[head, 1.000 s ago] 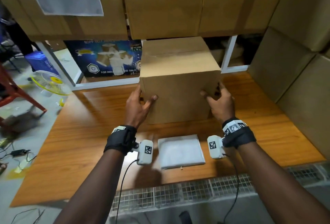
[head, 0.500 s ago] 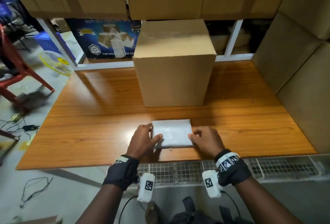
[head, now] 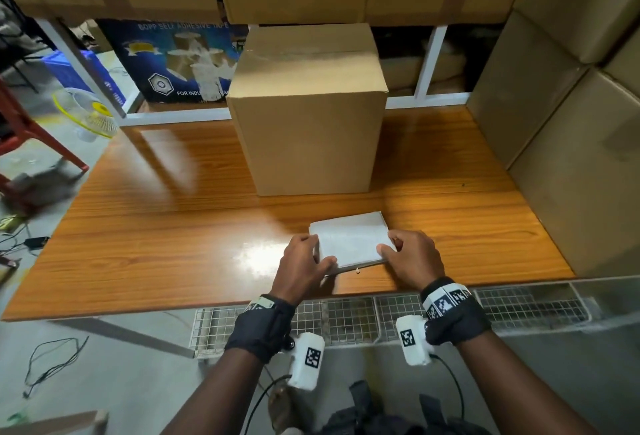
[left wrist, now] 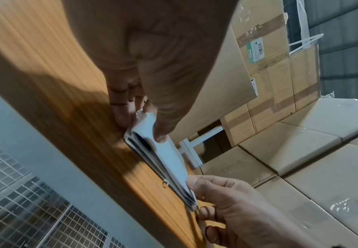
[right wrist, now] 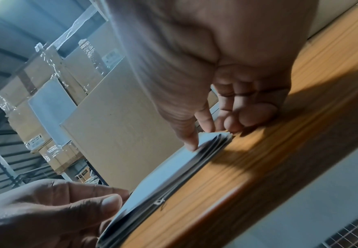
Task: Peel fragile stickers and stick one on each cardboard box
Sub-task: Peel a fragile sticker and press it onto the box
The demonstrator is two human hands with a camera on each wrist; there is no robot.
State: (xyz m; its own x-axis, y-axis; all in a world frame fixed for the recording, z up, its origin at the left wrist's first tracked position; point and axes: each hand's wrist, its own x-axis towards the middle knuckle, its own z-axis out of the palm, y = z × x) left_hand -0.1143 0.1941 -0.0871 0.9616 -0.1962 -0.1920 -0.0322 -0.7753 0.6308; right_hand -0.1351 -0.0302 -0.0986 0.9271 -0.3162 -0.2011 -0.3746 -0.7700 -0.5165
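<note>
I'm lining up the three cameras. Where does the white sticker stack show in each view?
Head: sticker stack lower centre, between both hands.
Left wrist: centre, running diagonally under the thumb.
Right wrist: lower centre, diagonal.
Shared landmark: the small staple-like bit beside its near edge.

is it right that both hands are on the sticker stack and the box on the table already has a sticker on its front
Not quite. Both hands, left and right, do hold the sticker stack, but the head view shows the box front bare, with no sticker.
</note>
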